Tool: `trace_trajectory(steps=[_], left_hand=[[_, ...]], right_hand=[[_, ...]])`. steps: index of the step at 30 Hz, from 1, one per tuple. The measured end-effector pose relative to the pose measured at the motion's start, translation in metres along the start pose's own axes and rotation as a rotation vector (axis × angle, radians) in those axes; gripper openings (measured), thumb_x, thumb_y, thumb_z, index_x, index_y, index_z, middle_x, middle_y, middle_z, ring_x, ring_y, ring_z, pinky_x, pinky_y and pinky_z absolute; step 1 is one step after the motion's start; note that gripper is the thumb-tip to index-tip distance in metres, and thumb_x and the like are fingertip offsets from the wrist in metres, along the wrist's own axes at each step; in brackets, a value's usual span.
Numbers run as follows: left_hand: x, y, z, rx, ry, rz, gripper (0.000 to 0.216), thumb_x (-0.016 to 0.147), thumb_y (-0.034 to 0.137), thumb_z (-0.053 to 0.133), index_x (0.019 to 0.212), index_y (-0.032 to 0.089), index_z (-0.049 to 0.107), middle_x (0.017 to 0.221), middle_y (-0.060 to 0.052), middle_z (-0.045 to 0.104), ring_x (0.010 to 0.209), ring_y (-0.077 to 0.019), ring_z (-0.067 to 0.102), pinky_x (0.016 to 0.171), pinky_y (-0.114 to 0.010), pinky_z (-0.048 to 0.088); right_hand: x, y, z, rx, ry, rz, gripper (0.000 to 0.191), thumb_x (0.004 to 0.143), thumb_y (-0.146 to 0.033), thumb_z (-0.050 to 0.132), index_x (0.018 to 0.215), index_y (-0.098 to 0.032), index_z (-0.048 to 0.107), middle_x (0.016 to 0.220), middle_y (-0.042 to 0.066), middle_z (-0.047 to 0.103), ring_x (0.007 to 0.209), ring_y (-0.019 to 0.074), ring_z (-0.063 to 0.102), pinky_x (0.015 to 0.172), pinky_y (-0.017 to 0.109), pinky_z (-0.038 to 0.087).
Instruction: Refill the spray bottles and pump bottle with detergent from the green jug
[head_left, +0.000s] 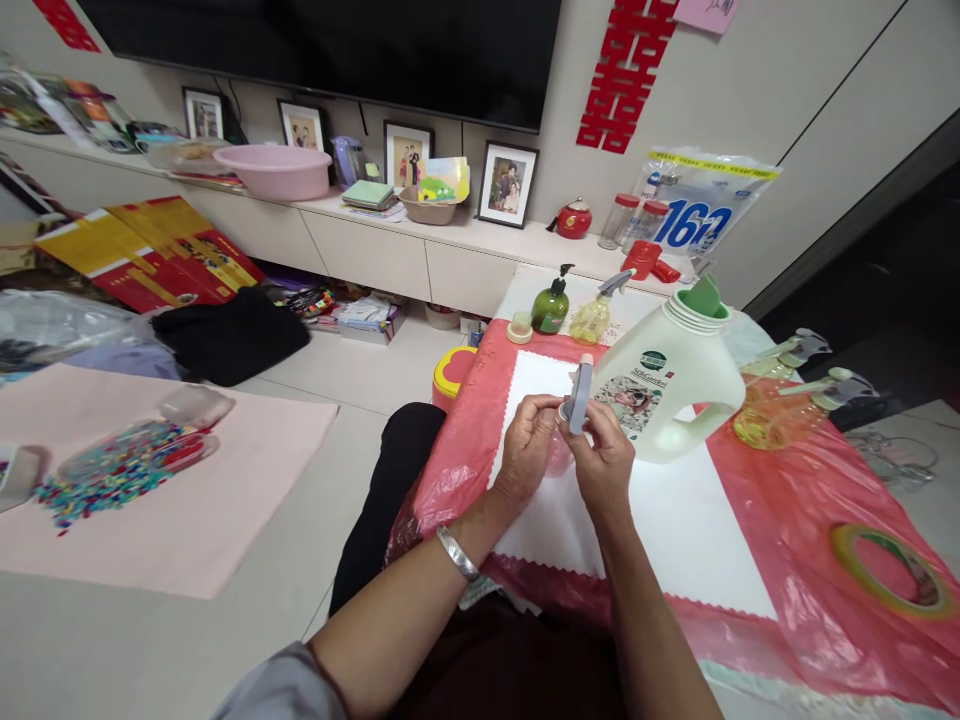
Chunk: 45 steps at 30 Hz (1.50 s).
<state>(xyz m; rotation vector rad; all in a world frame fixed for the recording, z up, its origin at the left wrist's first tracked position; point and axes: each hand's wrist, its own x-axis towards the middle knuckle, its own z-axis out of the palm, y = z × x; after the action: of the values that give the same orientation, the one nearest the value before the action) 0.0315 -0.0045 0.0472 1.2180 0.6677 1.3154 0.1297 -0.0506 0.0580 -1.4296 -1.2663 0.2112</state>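
Note:
Both my hands meet over a white cloth [675,520] on a red plastic sheet [795,570]. My left hand [529,450] wraps a small pink bottle [556,452] that is mostly hidden behind the fingers. My right hand [604,460] pinches the grey spray head [580,392] at the bottle's top, which stands upright between the fingers. Just right of my hands lies a large white detergent jug [675,385] with a green funnel [703,297] in its mouth.
A green pump bottle [551,303], a yellow spray bottle [596,312] and a small lid [519,327] stand at the far edge. Two orange spray bottles [780,405] lie at the right, a tape roll [892,567] near right. Coloured beads [112,468] lie spilled on a pink mat to the left.

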Motion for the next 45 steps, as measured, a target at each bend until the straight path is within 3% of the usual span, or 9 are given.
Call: trace_trajectory(steps=[9,15,20,27,34,37,41,45], left_hand=[[0.003,0.007,-0.005,0.01,-0.035,0.015,0.017,0.092,0.03,0.058,0.099,0.019,0.07,0.105,-0.007,0.07,0.105,-0.0213,0.065,0.099,-0.036,0.049],[-0.003,0.008,-0.011,-0.018,-0.079,0.013,0.025,0.091,0.024,0.052,0.109,0.02,0.07,0.115,-0.008,0.068,0.114,-0.023,0.062,0.105,-0.039,0.046],[-0.006,0.012,-0.003,-0.029,-0.113,0.014,0.033,0.08,0.027,0.069,0.112,0.02,0.065,0.115,-0.009,0.063,0.116,-0.0257,0.059,0.102,-0.039,0.047],[0.001,0.012,0.01,-0.077,0.002,-0.08,0.033,0.07,0.024,0.078,0.097,0.02,0.059,0.091,-0.001,0.063,0.086,-0.017,0.064,0.081,-0.031,0.053],[0.003,0.003,-0.001,0.136,0.002,0.048,0.026,0.074,0.022,0.077,0.099,0.02,0.07,0.103,-0.006,0.066,0.102,-0.0219,0.064,0.095,-0.036,0.049],[0.002,0.003,-0.001,0.167,-0.008,0.082,0.026,0.076,0.024,0.078,0.101,0.021,0.071,0.104,-0.006,0.067,0.104,-0.0224,0.064,0.095,-0.036,0.049],[0.002,0.008,0.0,0.144,-0.003,0.09,0.022,0.077,0.023,0.076,0.099,0.022,0.072,0.103,-0.006,0.069,0.102,-0.0219,0.065,0.095,-0.036,0.049],[0.002,0.009,0.0,0.103,-0.013,0.042,0.022,0.075,0.023,0.076,0.097,0.021,0.071,0.104,-0.007,0.07,0.102,-0.022,0.065,0.095,-0.036,0.049]], right_hand=[[0.003,-0.01,-0.002,-0.14,0.045,-0.075,0.018,0.088,-0.033,0.061,0.101,-0.023,0.07,0.1,0.006,0.071,0.092,0.0218,0.065,0.085,0.041,0.053],[0.001,-0.008,0.003,-0.161,0.134,-0.075,0.015,0.081,-0.026,0.065,0.096,-0.022,0.066,0.093,0.005,0.068,0.087,0.0207,0.065,0.081,0.04,0.055],[-0.003,-0.006,0.011,-0.146,0.196,-0.073,0.017,0.075,-0.021,0.065,0.092,-0.022,0.063,0.091,0.004,0.065,0.088,0.0205,0.063,0.08,0.039,0.055],[-0.008,0.003,0.024,-0.099,0.286,-0.019,0.021,0.075,-0.025,0.069,0.094,-0.022,0.059,0.096,0.005,0.062,0.092,0.0211,0.06,0.085,0.043,0.053],[-0.012,0.011,0.006,0.177,0.084,0.111,0.029,0.083,-0.037,0.065,0.107,-0.021,0.062,0.111,0.009,0.067,0.106,0.0227,0.065,0.093,0.044,0.054],[-0.012,0.017,0.0,0.262,0.02,0.176,0.034,0.093,-0.042,0.056,0.117,-0.019,0.062,0.119,0.012,0.068,0.111,0.0238,0.065,0.098,0.046,0.052],[-0.006,0.019,0.002,0.303,-0.056,0.19,0.039,0.098,-0.047,0.048,0.12,-0.02,0.065,0.129,0.011,0.063,0.123,0.0233,0.058,0.111,0.046,0.042],[-0.003,0.015,0.003,0.311,-0.141,0.183,0.04,0.098,-0.049,0.049,0.123,-0.023,0.066,0.131,0.009,0.062,0.123,0.022,0.057,0.111,0.042,0.042]])
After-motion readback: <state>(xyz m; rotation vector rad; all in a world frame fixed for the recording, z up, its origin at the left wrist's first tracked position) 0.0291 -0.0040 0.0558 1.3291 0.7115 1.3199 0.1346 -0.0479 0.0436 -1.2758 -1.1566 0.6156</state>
